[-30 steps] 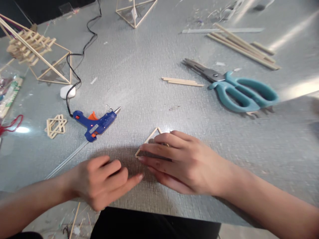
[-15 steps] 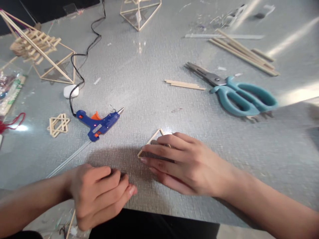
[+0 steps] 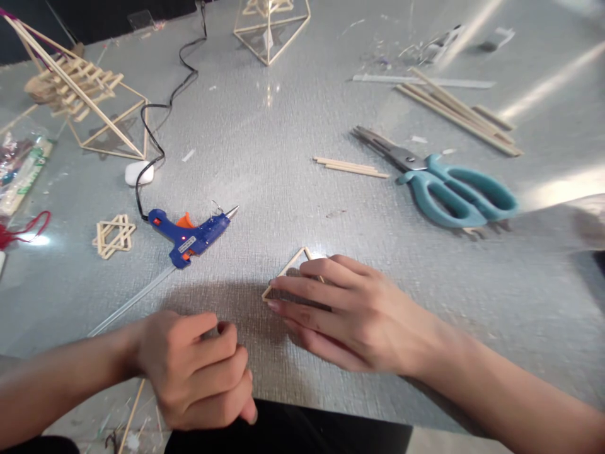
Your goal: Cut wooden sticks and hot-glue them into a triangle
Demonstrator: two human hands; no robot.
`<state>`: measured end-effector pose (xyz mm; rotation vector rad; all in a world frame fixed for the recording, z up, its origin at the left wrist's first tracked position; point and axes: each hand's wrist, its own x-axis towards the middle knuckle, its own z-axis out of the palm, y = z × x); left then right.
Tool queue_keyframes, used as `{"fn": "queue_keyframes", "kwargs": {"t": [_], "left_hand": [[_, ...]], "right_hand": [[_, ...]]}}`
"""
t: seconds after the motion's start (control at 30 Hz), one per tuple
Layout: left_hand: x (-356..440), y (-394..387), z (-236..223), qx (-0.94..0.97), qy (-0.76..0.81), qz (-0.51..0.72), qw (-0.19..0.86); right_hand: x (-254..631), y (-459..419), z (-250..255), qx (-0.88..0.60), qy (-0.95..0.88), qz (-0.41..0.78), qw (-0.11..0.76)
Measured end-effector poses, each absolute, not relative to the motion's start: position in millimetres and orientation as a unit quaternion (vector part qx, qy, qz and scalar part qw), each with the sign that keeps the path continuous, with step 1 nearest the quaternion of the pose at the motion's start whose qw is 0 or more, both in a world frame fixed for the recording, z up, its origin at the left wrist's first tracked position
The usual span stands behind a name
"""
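Note:
A small triangle of thin wooden sticks (image 3: 289,261) lies on the table, its right part hidden beneath my right hand (image 3: 347,312). The fingers of that hand are bent over the frame, with fingertips at its lower left corner. My left hand (image 3: 203,372) is curled into a loose fist by the table's front edge, and I see nothing in it. A blue glue gun (image 3: 196,241) lies up and left of the triangle, nozzle pointing up right, with a clear glue stick (image 3: 135,299) out of its back. Beside it sits a six-pointed star of sticks (image 3: 115,236).
Teal-handled scissors (image 3: 439,180) lie at right, near short sticks (image 3: 350,167) and longer sticks (image 3: 458,113). A stick model (image 3: 78,88) stands at upper left, another (image 3: 271,38) at the top. The gun's black cord (image 3: 165,120) crosses a white case (image 3: 138,173).
My left hand's fingers have curled in more, and the hand has turned slightly. The right hand stays on the triangle. The view has shifted a little.

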<state>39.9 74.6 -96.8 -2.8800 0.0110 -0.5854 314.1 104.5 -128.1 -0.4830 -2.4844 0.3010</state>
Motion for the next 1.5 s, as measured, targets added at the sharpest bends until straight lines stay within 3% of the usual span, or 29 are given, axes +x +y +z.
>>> {"fn": "queue_keyframes", "kwargs": {"t": [0.6, 0.83, 1.03, 1.27, 1.5], "left_hand": [[30, 70, -105, -0.975, 0.022, -0.193, 0.107], [35, 73, -96, -0.968, 0.0, -0.207, 0.143], [35, 67, -89, -0.97, -0.039, -0.204, 0.126], [20, 70, -111, -0.953, -0.067, -0.256, 0.147], [26, 74, -122, -0.935, -0.216, -0.256, 0.116]], "right_hand": [[315, 106, -124, -0.188, -0.927, 0.099, 0.31], [319, 115, -120, -0.239, -0.845, 0.106, 0.467], [324, 123, -128, -0.309, -0.784, 0.059, 0.535], [317, 123, -130, -0.373, -0.774, 0.064, 0.508], [331, 17, -106, -0.378, -0.788, 0.054, 0.483]]}}
